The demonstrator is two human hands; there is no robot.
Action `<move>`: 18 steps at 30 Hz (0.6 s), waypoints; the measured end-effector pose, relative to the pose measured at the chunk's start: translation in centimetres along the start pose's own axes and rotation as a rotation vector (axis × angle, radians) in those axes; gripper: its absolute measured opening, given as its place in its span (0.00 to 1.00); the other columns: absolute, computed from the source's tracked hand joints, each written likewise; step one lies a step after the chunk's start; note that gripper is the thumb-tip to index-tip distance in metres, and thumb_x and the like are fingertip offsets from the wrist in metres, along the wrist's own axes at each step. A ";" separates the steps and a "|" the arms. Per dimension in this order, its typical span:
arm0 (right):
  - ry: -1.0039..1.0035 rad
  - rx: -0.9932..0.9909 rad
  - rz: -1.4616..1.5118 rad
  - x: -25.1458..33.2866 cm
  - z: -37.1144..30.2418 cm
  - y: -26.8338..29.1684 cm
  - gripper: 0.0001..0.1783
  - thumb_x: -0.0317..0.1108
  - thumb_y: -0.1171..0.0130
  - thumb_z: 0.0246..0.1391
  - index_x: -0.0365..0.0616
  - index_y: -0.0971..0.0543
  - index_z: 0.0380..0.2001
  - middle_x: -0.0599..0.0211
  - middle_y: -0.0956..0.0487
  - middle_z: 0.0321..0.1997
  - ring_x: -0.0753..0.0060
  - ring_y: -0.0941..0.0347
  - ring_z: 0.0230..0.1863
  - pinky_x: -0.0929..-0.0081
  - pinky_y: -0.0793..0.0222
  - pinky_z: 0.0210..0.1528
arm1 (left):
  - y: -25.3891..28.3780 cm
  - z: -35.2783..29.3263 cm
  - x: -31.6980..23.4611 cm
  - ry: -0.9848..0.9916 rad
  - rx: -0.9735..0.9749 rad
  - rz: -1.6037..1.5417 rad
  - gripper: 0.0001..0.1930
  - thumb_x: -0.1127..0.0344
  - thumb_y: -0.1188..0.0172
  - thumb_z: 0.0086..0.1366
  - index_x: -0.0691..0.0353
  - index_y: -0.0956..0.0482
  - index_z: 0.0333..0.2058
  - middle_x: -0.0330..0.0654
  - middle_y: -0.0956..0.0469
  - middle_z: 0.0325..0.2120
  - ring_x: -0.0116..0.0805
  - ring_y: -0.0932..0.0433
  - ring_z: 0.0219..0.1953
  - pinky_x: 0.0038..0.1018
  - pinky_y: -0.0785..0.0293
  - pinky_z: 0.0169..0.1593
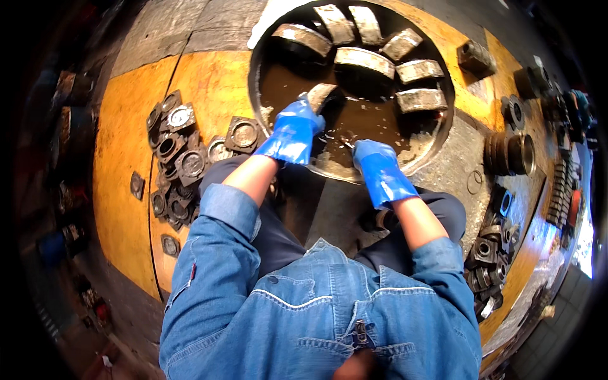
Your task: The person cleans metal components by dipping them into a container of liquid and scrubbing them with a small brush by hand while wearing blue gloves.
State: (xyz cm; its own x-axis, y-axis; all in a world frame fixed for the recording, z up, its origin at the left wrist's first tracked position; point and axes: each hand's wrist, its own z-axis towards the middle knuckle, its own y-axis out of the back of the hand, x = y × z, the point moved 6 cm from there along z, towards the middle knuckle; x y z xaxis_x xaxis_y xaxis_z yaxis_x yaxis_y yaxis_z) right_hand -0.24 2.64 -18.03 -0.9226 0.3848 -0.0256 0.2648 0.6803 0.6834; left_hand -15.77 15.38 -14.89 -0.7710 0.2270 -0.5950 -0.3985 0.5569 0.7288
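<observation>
Yellow floor (120, 209), kinda grimy. Left hand (293, 130) grips 1 block (322, 95) inside the tub (254, 82), probably steadying it; right hand (375, 164) looks curled (can't tell around what). Other blocks (364, 60) sit farther off, presumably outta the way.

No text, label, brand, number or sign can be read. A small dark-red tab (192, 272) sits on the left sleeve of the blue denim jacket (332, 316); whether it carries any lettering is too small to tell.
</observation>
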 end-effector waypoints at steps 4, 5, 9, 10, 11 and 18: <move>0.129 -0.082 0.054 0.8 -2.7 2.4 0.17 0.40 0.40 0.63 0.55 0.14 0.52 0.57 0.13 0.54 0.47 0.17 0.58 0.54 0.21 0.59 | -2.7 1.5 4.1 -0.039 -0.137 -0.021 0.33 0.60 0.34 0.58 0.65 0.26 0.62 0.62 0.15 0.48 0.60 0.15 0.52 0.46 0.19 0.57; 0.107 -0.096 0.053 0.2 -2.4 2.2 0.16 0.41 0.40 0.64 0.54 0.14 0.52 0.56 0.13 0.54 0.46 0.17 0.58 0.54 0.21 0.59 | -3.1 2.2 4.2 -0.015 -0.130 -0.007 0.33 0.61 0.34 0.58 0.62 0.26 0.63 0.61 0.15 0.48 0.60 0.15 0.52 0.46 0.19 0.57; 0.004 -0.059 -0.008 -0.4 -0.5 -0.3 0.16 0.45 0.41 0.66 0.59 0.14 0.52 0.59 0.13 0.53 0.47 0.16 0.55 0.54 0.21 0.58 | -1.7 1.4 2.0 0.307 0.041 0.102 0.35 0.60 0.33 0.58 0.61 0.27 0.65 0.59 0.15 0.51 0.57 0.16 0.55 0.46 0.19 0.58; -0.002 -0.069 0.002 -0.6 -1.8 0.9 0.15 0.45 0.42 0.66 0.60 0.13 0.52 0.59 0.13 0.53 0.47 0.16 0.55 0.54 0.21 0.57 | -1.4 1.5 1.4 0.300 0.041 0.102 0.36 0.56 0.31 0.58 0.67 0.27 0.62 0.59 0.14 0.49 0.57 0.15 0.54 0.46 0.19 0.58; 0.021 -0.074 0.095 0.3 -2.5 1.4 0.15 0.46 0.42 0.67 0.63 0.13 0.51 0.61 0.12 0.52 0.46 0.15 0.54 0.54 0.20 0.57 | -1.4 0.7 2.8 0.306 0.013 0.103 0.36 0.56 0.31 0.58 0.65 0.28 0.64 0.59 0.14 0.50 0.57 0.15 0.54 0.47 0.19 0.58; 0.047 -0.109 -0.003 1.3 -2.7 1.0 0.17 0.40 0.42 0.66 0.52 0.13 0.53 0.55 0.13 0.56 0.45 0.16 0.58 0.52 0.20 0.60 | -2.2 1.3 2.7 0.312 0.044 0.156 0.35 0.58 0.31 0.59 0.71 0.29 0.61 0.60 0.14 0.50 0.55 0.14 0.55 0.65 0.20 0.55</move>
State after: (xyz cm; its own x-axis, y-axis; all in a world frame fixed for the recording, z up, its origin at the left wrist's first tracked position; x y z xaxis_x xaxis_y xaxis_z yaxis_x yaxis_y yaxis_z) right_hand -1.95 2.11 -15.40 -0.9364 0.3510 0.0047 0.2321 0.6090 0.7585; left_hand -16.33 15.82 -18.56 -0.9383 0.0607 -0.3404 -0.2474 0.5700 0.7835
